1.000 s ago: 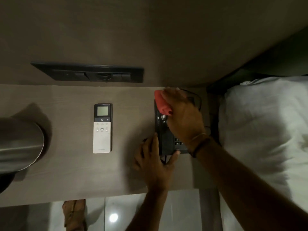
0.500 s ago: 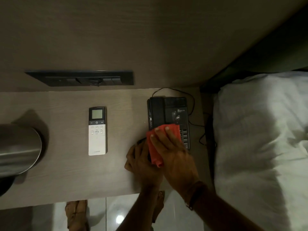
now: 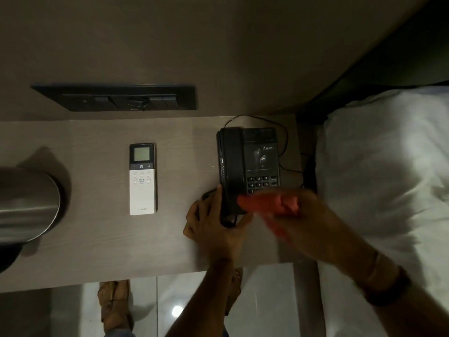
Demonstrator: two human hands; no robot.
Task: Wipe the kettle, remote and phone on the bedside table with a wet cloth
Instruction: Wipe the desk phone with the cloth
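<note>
A black corded phone [image 3: 250, 164] lies at the right end of the wooden bedside table [image 3: 97, 239]. My left hand [image 3: 213, 224] grips the phone's near left corner, thumb and fingers on either side of it. My right hand [image 3: 308, 224], blurred by motion, holds a red cloth [image 3: 267, 201] over the phone's near edge and lower keypad. A white remote [image 3: 142, 180] with a small screen lies in the table's middle. The steel kettle [image 3: 26, 203] stands at the left edge, partly out of frame.
A black switch panel [image 3: 116, 98] is set into the wall behind the table. The phone's cable [image 3: 284, 135] loops behind and to its right. A bed with a white pillow [image 3: 388, 178] adjoins on the right. Below the table's front edge, glossy floor tiles and my sandalled feet [image 3: 114, 305] show.
My right hand swept the red cloth from the phone's far end down to its near edge, then rightward across the keypad. My left hand stayed at the phone's near left corner.
</note>
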